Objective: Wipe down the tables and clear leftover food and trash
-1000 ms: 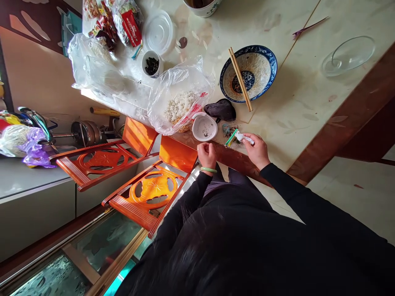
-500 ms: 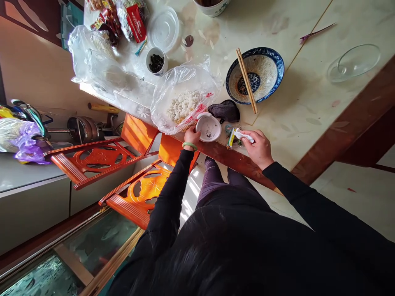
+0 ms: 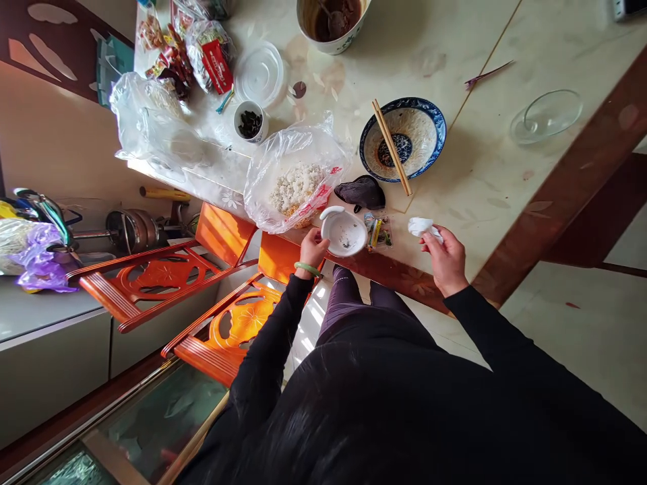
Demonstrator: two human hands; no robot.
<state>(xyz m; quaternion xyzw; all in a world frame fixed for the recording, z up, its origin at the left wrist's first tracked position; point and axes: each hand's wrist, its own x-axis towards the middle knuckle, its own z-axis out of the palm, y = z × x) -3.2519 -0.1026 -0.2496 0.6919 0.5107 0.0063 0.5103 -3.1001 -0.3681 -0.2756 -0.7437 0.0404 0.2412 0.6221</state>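
My left hand, with a green bangle at its wrist, is closed on the near left rim of a small white bowl. The bowl has a raised handle, and dark specks lie in it. Pinched in the fingers of my right hand is a crumpled white tissue, held apart from the bowl. Beside the bowl are a small clear packet with coloured bits and a dark fabric pouch. An open plastic bag of white crumbly stuff lies just beyond my left hand.
Chopsticks rest across a stained blue-rimmed bowl. Farther off stand a cup of dark pieces, a clear lid, a pot with brown contents and a glass. Orange chairs adjoin the left table edge.
My right hand has moved right with the tissue, away from the packet and bowl. My left hand stays at the bowl's rim. The camera view has shifted slightly.
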